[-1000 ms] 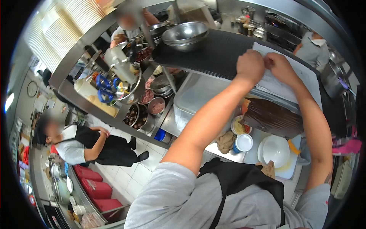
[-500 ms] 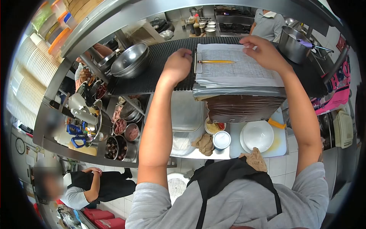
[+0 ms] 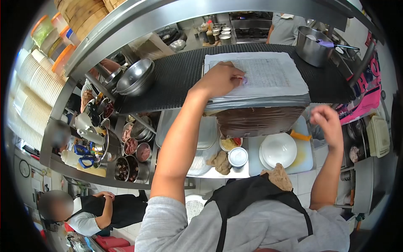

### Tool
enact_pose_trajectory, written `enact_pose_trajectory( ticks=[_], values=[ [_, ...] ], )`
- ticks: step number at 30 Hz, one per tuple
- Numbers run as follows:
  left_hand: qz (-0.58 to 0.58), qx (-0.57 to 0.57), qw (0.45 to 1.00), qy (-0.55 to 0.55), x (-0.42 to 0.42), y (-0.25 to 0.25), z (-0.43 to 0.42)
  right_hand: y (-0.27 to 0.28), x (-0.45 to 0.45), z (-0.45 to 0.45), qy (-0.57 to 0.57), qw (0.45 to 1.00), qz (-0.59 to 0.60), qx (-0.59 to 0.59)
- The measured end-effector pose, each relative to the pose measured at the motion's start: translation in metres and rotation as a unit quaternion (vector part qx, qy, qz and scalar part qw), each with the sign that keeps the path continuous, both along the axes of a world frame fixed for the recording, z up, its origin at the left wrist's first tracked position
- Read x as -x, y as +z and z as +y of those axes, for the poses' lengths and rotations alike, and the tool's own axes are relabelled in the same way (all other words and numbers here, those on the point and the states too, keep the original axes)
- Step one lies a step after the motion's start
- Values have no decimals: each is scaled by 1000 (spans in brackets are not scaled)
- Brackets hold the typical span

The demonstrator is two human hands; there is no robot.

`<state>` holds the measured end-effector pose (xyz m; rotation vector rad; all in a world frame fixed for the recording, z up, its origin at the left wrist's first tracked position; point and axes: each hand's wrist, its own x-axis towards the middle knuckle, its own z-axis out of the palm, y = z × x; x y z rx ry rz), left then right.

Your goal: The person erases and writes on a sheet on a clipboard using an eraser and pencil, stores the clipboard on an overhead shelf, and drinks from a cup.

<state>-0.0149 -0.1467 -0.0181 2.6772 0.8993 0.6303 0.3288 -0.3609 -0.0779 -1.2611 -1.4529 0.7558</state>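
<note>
My left hand is over the stack of paper sheets, its fingers pinched together. A small purple thing shows at its fingertips; I cannot make out what it is. The pencil is out of sight. Beneath the sheets is a bulky box in dark plastic wrap, on the black ribbed mat. My right hand is off to the right of the box, in the air, with its fingers curled in and nothing visible in them.
Metal bowls stand left on the shelf, a steel pot with a purple-handled utensil right. Below are white bowls, a white-lidded tub, a brown cloth and meat containers. A co-worker stands left.
My left hand has moved right onto the sheets, and the pencil that lay there no longer shows. My right hand has left the sheets and come down to the right of the box.
</note>
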Motion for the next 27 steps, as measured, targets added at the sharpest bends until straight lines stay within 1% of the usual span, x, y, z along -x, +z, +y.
enact_pose_trajectory(
  ticks=[2, 4, 5, 8, 9, 10, 12, 13, 16, 17, 18, 20, 21, 24, 27],
  values=[
    [-45, -4, 998, 32, 10, 1, -7, -55, -28, -10, -55, 992, 17, 112],
    [-102, -18, 991, 83, 20, 6, -15, -111, -20, -7, -154, 982, 53, 97],
    [-135, -50, 985, 91, 28, 3, -14, -138, -12, -7, -166, 982, 32, 80],
    [-243, -105, 954, 140, 55, -15, -29, -170, 14, -10, -67, 972, 139, 179],
    [-255, -134, 947, 140, 68, -24, -37, -173, 14, -13, -2, 971, 117, 207],
    [-241, -152, 946, 157, 78, -25, -53, -173, 14, -14, 65, 966, 93, 233],
    [-267, -147, 937, 171, 93, -44, -82, -162, 14, -25, 133, 954, 79, 258],
    [-249, -166, 935, 190, 98, -51, -92, -159, 13, -27, 161, 946, 70, 271],
    [-209, -205, 929, 227, 106, -76, -120, -162, 13, -30, -19, 985, 41, 166],
    [-203, -215, 926, 233, 106, -84, -126, -164, 9, -21, -55, 987, 32, 144],
    [-197, -227, 924, 238, 106, -91, -130, -165, 9, -13, -54, 991, 54, 109],
    [-210, -188, 922, 265, 104, -109, -139, -163, 12, 2, -54, 993, 98, 47],
    [-217, -163, 921, 279, 103, -117, -143, -159, 14, 12, -2, 996, 85, 7],
    [-243, -82, 915, 310, 95, -126, -158, -163, 13, 23, 76, 981, 161, 78],
    [-276, 37, 900, 334, 90, -134, -173, -146, 9, 16, 76, 976, 154, 133]
  ],
)
